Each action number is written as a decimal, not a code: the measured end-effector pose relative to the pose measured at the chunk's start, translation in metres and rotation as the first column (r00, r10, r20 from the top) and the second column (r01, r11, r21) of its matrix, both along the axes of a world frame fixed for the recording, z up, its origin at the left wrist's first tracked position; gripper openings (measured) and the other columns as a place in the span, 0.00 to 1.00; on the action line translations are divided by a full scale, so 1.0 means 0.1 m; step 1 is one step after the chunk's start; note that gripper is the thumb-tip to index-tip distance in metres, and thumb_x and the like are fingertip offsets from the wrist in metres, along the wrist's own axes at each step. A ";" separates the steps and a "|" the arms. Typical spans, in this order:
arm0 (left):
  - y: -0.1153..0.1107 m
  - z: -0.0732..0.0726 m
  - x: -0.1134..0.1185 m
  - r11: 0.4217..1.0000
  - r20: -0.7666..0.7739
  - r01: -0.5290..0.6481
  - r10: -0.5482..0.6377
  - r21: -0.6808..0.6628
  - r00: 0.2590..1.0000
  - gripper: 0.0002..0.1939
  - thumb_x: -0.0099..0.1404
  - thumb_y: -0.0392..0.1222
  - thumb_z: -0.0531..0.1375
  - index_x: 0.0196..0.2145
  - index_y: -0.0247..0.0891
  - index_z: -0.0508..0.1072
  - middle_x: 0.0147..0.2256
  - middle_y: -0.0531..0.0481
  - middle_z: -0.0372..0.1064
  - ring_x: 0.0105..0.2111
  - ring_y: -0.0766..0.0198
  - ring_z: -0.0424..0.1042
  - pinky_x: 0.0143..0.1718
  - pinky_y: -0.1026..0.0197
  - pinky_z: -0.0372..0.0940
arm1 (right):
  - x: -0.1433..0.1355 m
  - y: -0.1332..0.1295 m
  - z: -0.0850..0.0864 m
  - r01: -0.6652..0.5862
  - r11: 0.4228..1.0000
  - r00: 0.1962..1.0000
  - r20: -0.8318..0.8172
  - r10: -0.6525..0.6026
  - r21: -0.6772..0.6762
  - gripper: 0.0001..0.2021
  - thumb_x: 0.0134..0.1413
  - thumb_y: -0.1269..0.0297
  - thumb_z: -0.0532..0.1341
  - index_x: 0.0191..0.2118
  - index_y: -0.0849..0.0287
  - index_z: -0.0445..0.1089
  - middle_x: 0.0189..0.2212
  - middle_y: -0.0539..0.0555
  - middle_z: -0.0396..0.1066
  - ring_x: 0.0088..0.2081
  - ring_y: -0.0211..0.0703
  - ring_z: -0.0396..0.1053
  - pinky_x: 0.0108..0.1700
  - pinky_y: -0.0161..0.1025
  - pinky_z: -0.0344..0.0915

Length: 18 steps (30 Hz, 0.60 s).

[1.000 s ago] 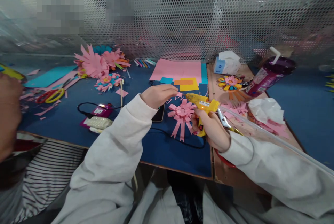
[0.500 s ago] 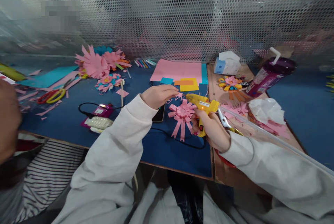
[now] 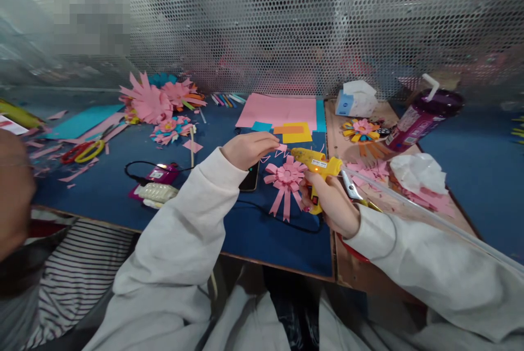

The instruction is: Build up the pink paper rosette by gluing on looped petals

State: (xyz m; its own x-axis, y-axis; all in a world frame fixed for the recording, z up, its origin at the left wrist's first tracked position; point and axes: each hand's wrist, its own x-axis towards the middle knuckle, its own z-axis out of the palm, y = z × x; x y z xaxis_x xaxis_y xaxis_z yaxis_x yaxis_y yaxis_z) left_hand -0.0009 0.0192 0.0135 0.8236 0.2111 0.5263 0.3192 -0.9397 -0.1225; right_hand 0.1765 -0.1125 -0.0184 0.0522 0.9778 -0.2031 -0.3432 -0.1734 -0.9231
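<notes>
My right hand (image 3: 331, 202) is wrapped round the grip of a yellow glue gun (image 3: 317, 163), a clear glue stick (image 3: 380, 184) running out of its back end. The nozzle points left, close to a small pink paper piece (image 3: 281, 148) pinched in the fingertips of my left hand (image 3: 250, 150). Below both hands lies a pink paper flower (image 3: 286, 175) with looped petals and strips hanging from it. A dark phone (image 3: 249, 180) rests partly hidden under my left wrist. Scissors (image 3: 351, 186) show behind my right hand.
Pink sheets (image 3: 278, 109) and a yellow paper piece (image 3: 298, 132) lie ahead. Finished paper flowers (image 3: 149, 101) and red-and-yellow scissors (image 3: 84, 153) are left; a purple bottle (image 3: 421, 120), tissue box (image 3: 356, 100) and crumpled tissue (image 3: 420, 173) right. A co-worker's arm (image 3: 14, 192) is at far left.
The glue gun and my right hand have shifted very slightly left. My left hand keeps its pinch on the pink paper piece almost unmoved.
</notes>
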 end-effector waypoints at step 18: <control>0.03 -0.03 0.00 0.995 0.018 0.007 -0.009 0.095 1.000 0.12 0.68 0.39 0.52 0.39 0.33 0.74 0.38 0.44 0.75 0.40 0.65 0.74 0.43 0.64 0.70 | -0.03 -0.03 -0.01 -0.039 0.998 0.997 -0.070 0.043 0.058 0.11 0.50 0.58 0.60 0.26 0.58 0.60 0.15 0.43 0.59 0.12 0.28 0.52 0.17 0.33 0.55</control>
